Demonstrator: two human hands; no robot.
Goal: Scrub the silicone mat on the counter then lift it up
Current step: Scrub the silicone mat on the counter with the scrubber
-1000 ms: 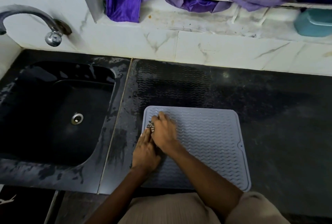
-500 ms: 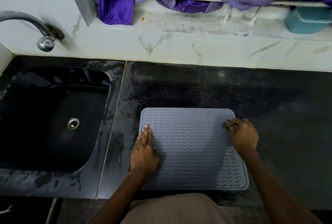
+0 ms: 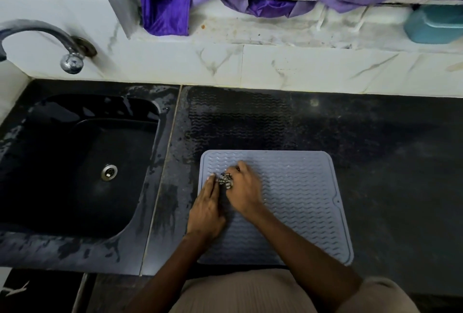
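Gripped in the curled fingers of the right hand (image 3: 244, 189): a small scrubber (image 3: 225, 180), wiry and mottled, pressed down onto the silicone mat (image 3: 295, 202) near its far left corner. Laid flat beside it, the left hand (image 3: 206, 208), fingers straight and together, palm down on the mat's left edge, fingertips just touching the scrubber's side. Held nothing, only pressed. Crossed over the mat from the lower right, the right forearm, with the left forearm coming up from below beside it.

Seen from the head camera only. Rested flat on the black counter (image 3: 388, 162), the grey-blue mat with wavy ridges and a raised rim, its near edge close to the counter's front edge and its left edge close to the seam by the sink. Left on the counter just beyond the mat, a damp wavy imprint (image 3: 238, 119) of the same pattern. Sunk into the counter at the left, a black sink (image 3: 62, 162), wet in patches, with a metal drain (image 3: 109, 172) in its floor. Curved out from the white tiled wall above it, a metal tap (image 3: 50, 36). Hung over a ledge at the back, purple cloth (image 3: 165, 14). Stood on that ledge at the far right, a teal container (image 3: 436, 25), cut off by the frame. Showed at the bottom, beige ribbed clothing (image 3: 245, 292).
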